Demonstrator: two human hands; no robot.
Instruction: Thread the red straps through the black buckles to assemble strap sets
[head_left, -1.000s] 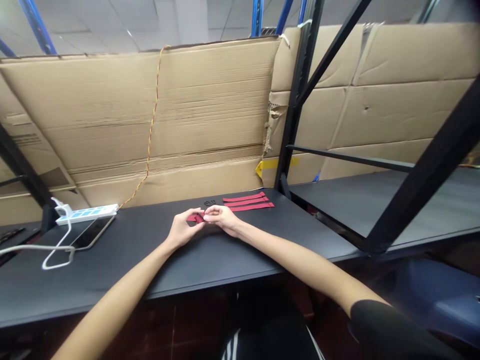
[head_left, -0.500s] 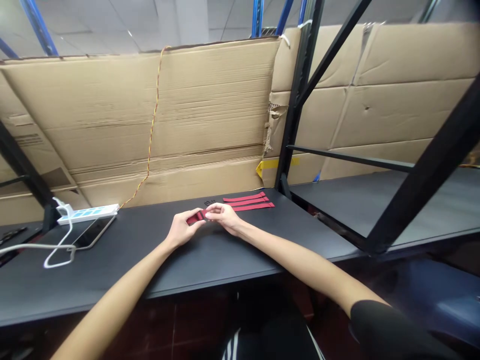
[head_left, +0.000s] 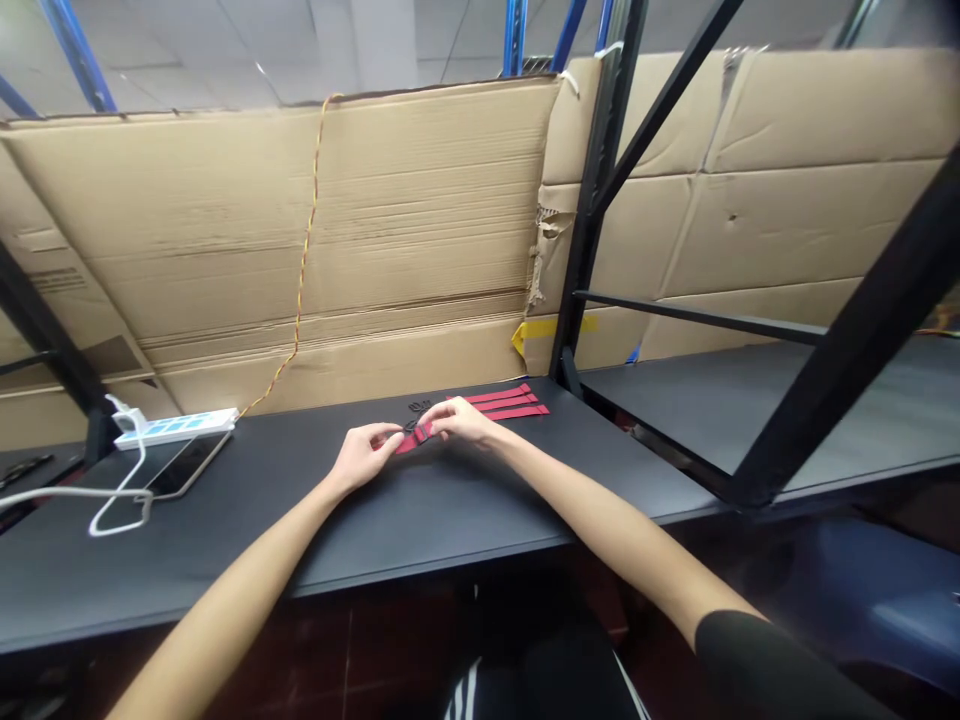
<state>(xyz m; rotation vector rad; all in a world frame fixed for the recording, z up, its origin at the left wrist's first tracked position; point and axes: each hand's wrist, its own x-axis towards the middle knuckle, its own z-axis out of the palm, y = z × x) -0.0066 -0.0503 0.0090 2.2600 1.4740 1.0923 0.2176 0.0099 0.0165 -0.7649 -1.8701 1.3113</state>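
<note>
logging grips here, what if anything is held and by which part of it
A flat red fabric strap: left hand pinching its left part, right hand its right part.

Bright light on cardboard (head_left: 427, 200) (frame edges stretched, soft); dim below the tabletop (head_left: 435, 520).

probably a workshop or storeroom: black rack posts (head_left: 587, 230), cardboard panels (head_left: 420, 220), blue uprights (head_left: 514, 35) behind, a dark worktop (head_left: 435, 520)
</note>
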